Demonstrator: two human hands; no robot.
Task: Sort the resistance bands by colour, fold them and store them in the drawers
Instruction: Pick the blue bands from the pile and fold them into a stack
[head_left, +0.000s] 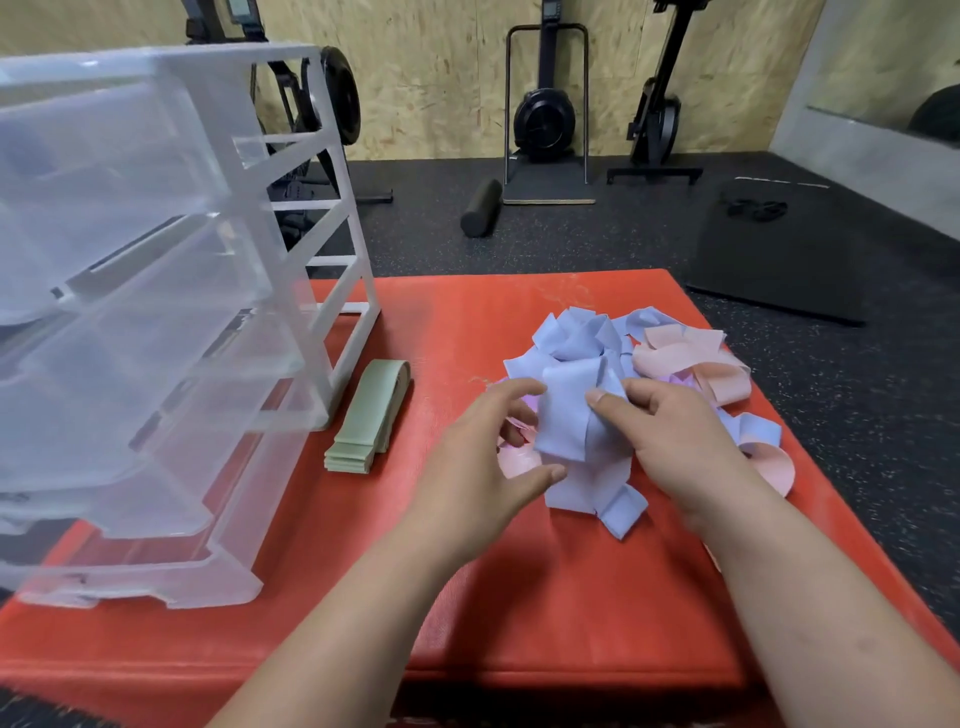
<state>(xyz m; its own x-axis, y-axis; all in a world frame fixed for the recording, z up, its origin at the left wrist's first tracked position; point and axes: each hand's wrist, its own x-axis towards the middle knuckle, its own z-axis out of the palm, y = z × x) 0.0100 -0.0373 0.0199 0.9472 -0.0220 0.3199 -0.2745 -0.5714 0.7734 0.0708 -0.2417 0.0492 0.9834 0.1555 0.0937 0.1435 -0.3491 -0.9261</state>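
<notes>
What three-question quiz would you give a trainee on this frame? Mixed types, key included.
1. True or false: the folded green bands lie inside a drawer.
2. Which colour of band does the right hand pinch? A pink, B blue, C green.
3. Fill in: the clear drawer unit stands on a red ___.

Key
1. False: they lie on the mat, beside the drawer unit.
2. B: thumb and fingers pinch the blue band at the top of the pile.
3. mat
</notes>
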